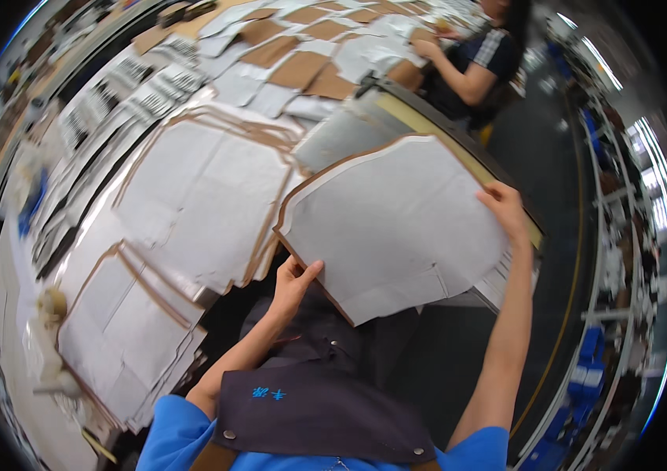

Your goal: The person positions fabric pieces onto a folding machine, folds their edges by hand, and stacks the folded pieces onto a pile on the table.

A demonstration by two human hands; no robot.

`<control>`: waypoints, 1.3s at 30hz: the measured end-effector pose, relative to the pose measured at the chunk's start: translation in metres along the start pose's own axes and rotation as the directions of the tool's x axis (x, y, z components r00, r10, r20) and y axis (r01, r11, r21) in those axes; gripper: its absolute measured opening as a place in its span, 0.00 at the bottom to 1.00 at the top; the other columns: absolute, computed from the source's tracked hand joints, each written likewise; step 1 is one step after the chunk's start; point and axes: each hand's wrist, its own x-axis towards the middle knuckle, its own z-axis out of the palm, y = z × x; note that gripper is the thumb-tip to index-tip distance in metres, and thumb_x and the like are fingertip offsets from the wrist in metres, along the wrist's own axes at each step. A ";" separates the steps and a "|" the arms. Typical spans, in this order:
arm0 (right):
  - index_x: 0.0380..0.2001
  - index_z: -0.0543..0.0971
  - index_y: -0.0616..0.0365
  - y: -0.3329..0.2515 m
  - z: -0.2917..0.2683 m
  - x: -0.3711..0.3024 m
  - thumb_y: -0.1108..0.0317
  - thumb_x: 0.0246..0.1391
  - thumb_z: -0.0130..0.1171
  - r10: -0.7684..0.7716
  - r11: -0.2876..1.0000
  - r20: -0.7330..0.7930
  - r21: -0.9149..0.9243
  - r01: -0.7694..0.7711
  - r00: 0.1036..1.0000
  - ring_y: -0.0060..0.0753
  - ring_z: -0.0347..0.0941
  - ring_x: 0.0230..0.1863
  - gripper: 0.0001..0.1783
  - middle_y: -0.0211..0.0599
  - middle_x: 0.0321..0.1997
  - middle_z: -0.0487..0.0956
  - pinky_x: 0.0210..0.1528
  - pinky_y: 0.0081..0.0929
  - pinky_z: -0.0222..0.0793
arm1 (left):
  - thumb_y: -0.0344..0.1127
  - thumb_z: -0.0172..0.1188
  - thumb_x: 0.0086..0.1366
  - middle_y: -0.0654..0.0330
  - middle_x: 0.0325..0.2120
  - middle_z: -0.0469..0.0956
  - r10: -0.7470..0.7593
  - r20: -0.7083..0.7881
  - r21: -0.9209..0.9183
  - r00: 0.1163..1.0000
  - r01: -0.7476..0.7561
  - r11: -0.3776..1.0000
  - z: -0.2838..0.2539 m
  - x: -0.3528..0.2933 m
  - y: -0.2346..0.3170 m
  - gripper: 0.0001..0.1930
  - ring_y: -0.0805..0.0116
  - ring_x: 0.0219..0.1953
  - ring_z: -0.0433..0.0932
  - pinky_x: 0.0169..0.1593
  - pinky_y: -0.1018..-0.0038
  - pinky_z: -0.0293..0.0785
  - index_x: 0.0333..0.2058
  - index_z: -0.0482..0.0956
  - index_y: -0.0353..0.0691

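A large flat panel (392, 224), pale grey-white with a narrow brown edge, is held up in front of me, tilted. My left hand (293, 289) is closed on its lower left edge, thumb on top and fingers underneath. At the right edge my right hand (504, 210) pinches the same panel. Left of it lies a stack of similar panels (204, 188) with brown edges showing in layers. A second stack of pale pieces (125, 334) lies nearer, at the lower left.
Brown and white pieces (294, 71) cover the far table. Striped strips (125, 94) lie at the far left. A co-worker in a dark top (467, 74) works at the back right. Blue bins (587, 369) sit on the right-hand shelving.
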 end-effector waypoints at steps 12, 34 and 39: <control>0.37 0.82 0.66 -0.271 0.304 -0.053 0.65 0.58 0.67 -0.310 0.778 0.472 0.625 -0.066 0.825 0.17 0.72 0.30 0.13 0.28 0.28 0.80 0.32 0.19 0.68 | 0.36 0.63 0.70 0.74 0.32 0.81 0.625 -0.603 0.527 0.495 -0.340 0.778 -0.355 -0.229 0.182 0.10 0.88 0.31 0.73 0.34 0.88 0.65 0.47 0.83 0.40; 0.54 0.73 0.74 -0.174 0.368 -0.041 0.75 0.64 0.55 0.164 0.404 0.441 0.786 -0.468 0.882 0.40 0.79 0.48 0.18 0.47 0.51 0.79 0.49 0.36 0.80 | 0.35 0.60 0.71 0.43 0.56 0.73 -0.041 -0.393 -0.335 0.919 -0.102 0.937 -0.229 -0.037 0.059 0.26 0.52 0.58 0.76 0.63 0.62 0.74 0.60 0.66 0.23; 0.46 0.76 0.70 -0.175 0.366 -0.019 0.66 0.62 0.64 0.182 0.412 0.527 0.726 -0.550 0.831 0.40 0.84 0.37 0.18 0.44 0.41 0.82 0.35 0.31 0.81 | 0.36 0.59 0.71 0.41 0.55 0.73 -0.180 -0.352 -0.381 0.918 0.035 0.924 -0.237 -0.011 0.071 0.26 0.52 0.58 0.75 0.62 0.61 0.76 0.59 0.66 0.22</control>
